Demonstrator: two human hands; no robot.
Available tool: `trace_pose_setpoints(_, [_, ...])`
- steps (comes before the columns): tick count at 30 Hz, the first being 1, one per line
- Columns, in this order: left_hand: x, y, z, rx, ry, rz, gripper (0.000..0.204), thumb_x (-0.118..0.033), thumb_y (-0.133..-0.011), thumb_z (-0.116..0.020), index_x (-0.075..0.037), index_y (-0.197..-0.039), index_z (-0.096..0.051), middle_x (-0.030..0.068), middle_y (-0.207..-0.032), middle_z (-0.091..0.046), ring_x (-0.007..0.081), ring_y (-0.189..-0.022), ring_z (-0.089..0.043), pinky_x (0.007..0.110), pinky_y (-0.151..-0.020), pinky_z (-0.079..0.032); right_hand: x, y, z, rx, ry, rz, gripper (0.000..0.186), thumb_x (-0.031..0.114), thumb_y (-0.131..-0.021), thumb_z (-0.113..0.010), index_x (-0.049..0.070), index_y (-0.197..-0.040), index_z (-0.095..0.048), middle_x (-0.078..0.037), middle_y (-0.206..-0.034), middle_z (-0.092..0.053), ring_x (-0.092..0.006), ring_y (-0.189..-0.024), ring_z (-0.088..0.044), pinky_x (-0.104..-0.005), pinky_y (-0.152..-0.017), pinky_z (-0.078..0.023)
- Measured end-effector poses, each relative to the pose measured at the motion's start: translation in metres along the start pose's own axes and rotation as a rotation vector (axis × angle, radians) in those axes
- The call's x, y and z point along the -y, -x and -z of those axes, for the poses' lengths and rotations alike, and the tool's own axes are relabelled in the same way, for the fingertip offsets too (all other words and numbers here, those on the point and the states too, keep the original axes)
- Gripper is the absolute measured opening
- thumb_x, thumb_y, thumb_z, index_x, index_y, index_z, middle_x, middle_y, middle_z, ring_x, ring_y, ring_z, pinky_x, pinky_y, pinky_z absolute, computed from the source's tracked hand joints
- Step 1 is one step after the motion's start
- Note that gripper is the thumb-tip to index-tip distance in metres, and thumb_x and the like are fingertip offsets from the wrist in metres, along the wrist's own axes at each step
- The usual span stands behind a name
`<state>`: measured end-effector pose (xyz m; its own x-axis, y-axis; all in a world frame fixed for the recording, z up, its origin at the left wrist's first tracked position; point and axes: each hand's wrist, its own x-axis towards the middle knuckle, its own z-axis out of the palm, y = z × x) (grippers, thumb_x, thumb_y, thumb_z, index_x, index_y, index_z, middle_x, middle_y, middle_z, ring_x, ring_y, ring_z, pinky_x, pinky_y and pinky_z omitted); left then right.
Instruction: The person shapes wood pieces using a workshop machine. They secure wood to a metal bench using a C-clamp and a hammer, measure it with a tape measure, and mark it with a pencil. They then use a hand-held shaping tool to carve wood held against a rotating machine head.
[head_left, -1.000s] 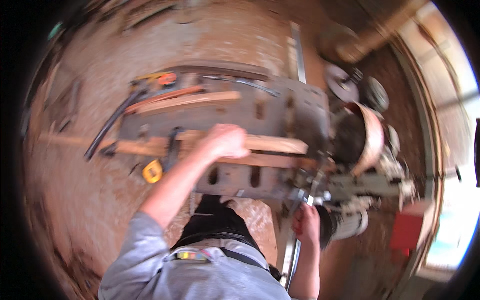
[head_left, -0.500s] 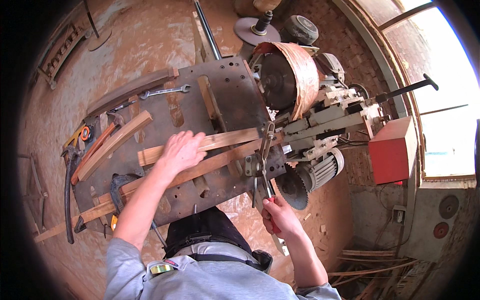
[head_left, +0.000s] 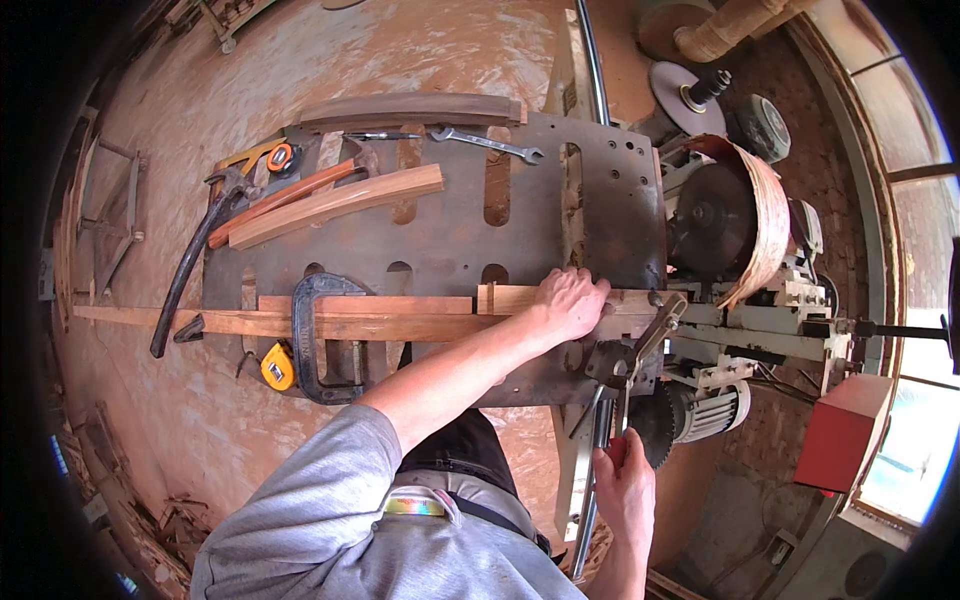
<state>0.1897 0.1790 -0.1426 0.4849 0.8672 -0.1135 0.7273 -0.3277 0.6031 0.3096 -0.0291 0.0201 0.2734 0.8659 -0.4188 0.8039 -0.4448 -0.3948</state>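
Note:
My left hand (head_left: 572,303) is closed over a pale wooden strip (head_left: 507,298) on the dark metal machine table (head_left: 450,243). The strip lies along a long wooden rail (head_left: 425,327), its left end at a shorter reddish strip (head_left: 400,303). My right hand (head_left: 622,490) grips the red handle of a metal toggle clamp (head_left: 622,366) at the table's near right corner. The clamp's slotted arm reaches up to the right, beside the strip's right end. My left fingertips are partly hidden. A black C-clamp (head_left: 304,335) straddles the rail and the shorter strip.
Right of the table stand a round saw blade (head_left: 712,215) behind a curved guard (head_left: 765,220) and a lower toothed blade (head_left: 655,425). Lying on the table are a wrench (head_left: 490,143), curved wooden pieces (head_left: 340,207), a hammer (head_left: 205,235) and tape measures (head_left: 279,367).
The view has turned and shifted left. My left hand has brought the pale strip from a slant to lie along the rail. My right hand still holds the clamp handle.

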Motion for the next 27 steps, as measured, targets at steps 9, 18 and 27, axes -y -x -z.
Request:
trace_pose_setpoints(9, [0.007, 0.003, -0.006, -0.064, 0.059, 0.077, 0.02, -0.01, -0.089, -0.055, 0.0, -0.101, -0.068, 0.0265, -0.098, -0.067, 0.0402, -0.099, -0.066, 0.054, -0.087, -0.055, 0.001, -0.005, 0.002, 0.048, 0.044, -0.083, 0.053, 0.023, -0.089, -0.072, -0.002, -0.134, -0.054, -0.022, -0.097, -0.071, -0.0402, -0.09, -0.069, -0.0459, -0.078, -0.055])
trace_pose_setpoints(18, [0.004, -0.002, -0.003, -0.108, -0.027, 0.086, 0.02, -0.012, -0.087, -0.058, -0.004, -0.097, -0.073, 0.018, -0.102, -0.064, 0.0331, -0.108, -0.056, 0.048, -0.09, -0.048, 0.001, -0.008, 0.004, 0.035, -0.045, -0.088, 0.047, 0.016, -0.091, -0.069, -0.003, -0.131, -0.056, -0.022, -0.096, -0.071, -0.0385, -0.088, -0.07, -0.0439, -0.077, -0.055])
trace_pose_setpoints(27, [0.017, 0.009, -0.021, -0.161, -0.006, 0.175, 0.019, -0.017, -0.088, -0.058, -0.009, -0.097, -0.073, 0.0127, -0.104, -0.064, 0.0303, -0.11, -0.056, 0.048, -0.089, -0.045, -0.02, -0.002, -0.021, -0.049, -0.152, -0.087, 0.035, 0.012, -0.098, -0.06, -0.007, -0.127, -0.059, -0.01, -0.089, -0.068, -0.0165, -0.07, -0.064, -0.0316, -0.062, -0.053])
